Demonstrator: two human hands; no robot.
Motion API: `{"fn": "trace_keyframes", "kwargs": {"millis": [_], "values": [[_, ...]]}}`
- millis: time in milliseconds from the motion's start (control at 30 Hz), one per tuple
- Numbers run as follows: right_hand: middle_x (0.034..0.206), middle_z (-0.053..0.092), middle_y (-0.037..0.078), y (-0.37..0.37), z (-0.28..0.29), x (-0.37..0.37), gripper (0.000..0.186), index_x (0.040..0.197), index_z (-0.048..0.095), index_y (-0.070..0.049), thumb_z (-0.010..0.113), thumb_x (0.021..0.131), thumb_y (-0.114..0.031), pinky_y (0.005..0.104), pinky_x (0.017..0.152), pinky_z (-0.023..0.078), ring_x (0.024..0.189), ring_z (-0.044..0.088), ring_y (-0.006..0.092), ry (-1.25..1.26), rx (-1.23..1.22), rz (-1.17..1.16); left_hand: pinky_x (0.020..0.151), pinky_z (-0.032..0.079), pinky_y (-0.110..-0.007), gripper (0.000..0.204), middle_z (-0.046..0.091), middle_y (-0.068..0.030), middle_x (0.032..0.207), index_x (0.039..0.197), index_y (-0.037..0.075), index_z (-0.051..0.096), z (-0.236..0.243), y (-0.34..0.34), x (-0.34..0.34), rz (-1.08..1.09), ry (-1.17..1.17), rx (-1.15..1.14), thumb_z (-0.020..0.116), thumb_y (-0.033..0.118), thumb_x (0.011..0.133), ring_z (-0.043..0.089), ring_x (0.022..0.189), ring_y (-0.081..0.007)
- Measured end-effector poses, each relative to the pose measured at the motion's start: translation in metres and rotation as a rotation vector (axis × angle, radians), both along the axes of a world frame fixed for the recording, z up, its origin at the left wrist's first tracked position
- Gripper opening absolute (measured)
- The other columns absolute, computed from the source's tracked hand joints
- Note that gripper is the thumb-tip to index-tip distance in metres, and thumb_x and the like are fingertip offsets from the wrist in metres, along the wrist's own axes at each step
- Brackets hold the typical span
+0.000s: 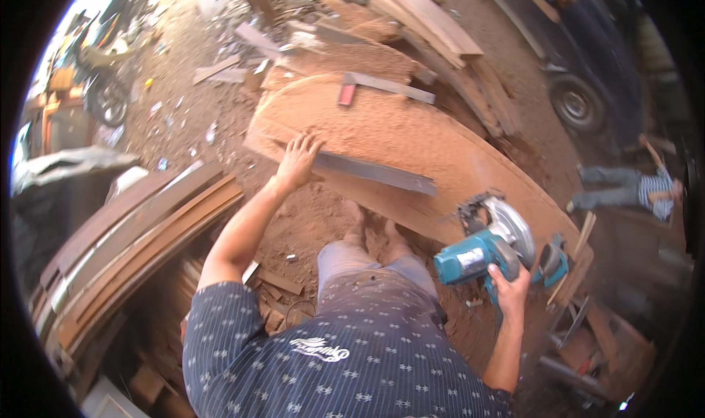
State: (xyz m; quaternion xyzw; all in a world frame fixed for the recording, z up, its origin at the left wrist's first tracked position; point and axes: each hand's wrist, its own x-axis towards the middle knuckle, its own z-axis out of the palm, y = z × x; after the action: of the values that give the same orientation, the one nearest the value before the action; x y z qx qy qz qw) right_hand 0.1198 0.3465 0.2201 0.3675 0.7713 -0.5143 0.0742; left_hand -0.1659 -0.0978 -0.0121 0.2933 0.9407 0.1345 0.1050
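Note:
My left hand (pixel 299 159) lies across the left end of a narrow dark grey wooden strip (pixel 378 174), fingers over its far side and thumb at its near side. The strip rests on a sawdust-covered wooden work surface (pixel 470 172). In my right hand (pixel 508 289) is the handle of a teal circular saw (pixel 463 260) with a silver blade guard. The saw is at the near right edge of the surface, right of the strip and apart from it. Farther back lies a try square (pixel 393 87) with a red-marked stock.
Another teal power tool (pixel 554 260) rests at the surface's right end. Long boards (pixel 147 253) are stacked at left, more planks (pixel 433 21) at the back. A motorcycle (pixel 106 87) stands far left. A dark vehicle (pixel 587 73) and a person in a striped shirt (pixel 653 194) are at right.

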Motion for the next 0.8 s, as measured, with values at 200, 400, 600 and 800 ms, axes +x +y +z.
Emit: {"fn": "trace_keyframes", "kwargs": {"millis": [200,400,600,800], "values": [[0.095,0.075,0.01,0.02,-0.017,-0.001,0.038,0.11,0.072,0.002,0.08,0.082,-0.023,0.0321,0.082,0.053,0.088,0.068,0.0157,0.048,0.064,0.199,0.087,0.056,-0.04,0.06,0.071,-0.0163,0.11,0.126,0.001,0.064,0.037,0.171,0.12,0.231,-0.732,0.553,0.077,0.045,0.088,0.069,0.1,-0.0287],[0.09,0.075,0.011,0.052,-0.042,0.001,0.04,0.106,0.074,0.001,0.078,0.082,-0.031,0.0322,0.077,0.054,0.083,0.069,0.0171,0.124,-0.065,0.316,0.067,0.053,-0.029,0.061,0.069,-0.0097,0.099,0.121,-0.004,0.064,0.014,0.275,0.168,0.597,-1.422,0.836,0.074,0.048,0.091,0.063,0.075,-0.014],[0.093,0.076,0.016,0.097,-0.077,-0.007,0.042,0.105,0.075,0.0,0.079,0.079,-0.033,0.0348,0.078,0.055,0.084,0.073,0.0238,0.127,-0.012,0.523,0.053,0.047,-0.023,0.057,0.066,-0.0071,0.088,0.112,0.0,0.056,0.007,0.302,0.173,0.795,-1.322,0.753,0.081,0.045,0.086,0.058,0.063,-0.0101],[0.092,0.075,0.017,0.137,-0.115,-0.029,0.04,0.103,0.075,-0.002,0.079,0.078,-0.033,0.0363,0.078,0.056,0.085,0.073,0.027,0.142,-0.067,0.708,0.056,0.053,-0.026,0.048,0.07,-0.0088,0.088,0.108,0.001,0.055,-0.022,0.32,0.187,0.988,-1.192,0.754,0.079,0.036,0.088,0.065,0.067,-0.0127]]}}
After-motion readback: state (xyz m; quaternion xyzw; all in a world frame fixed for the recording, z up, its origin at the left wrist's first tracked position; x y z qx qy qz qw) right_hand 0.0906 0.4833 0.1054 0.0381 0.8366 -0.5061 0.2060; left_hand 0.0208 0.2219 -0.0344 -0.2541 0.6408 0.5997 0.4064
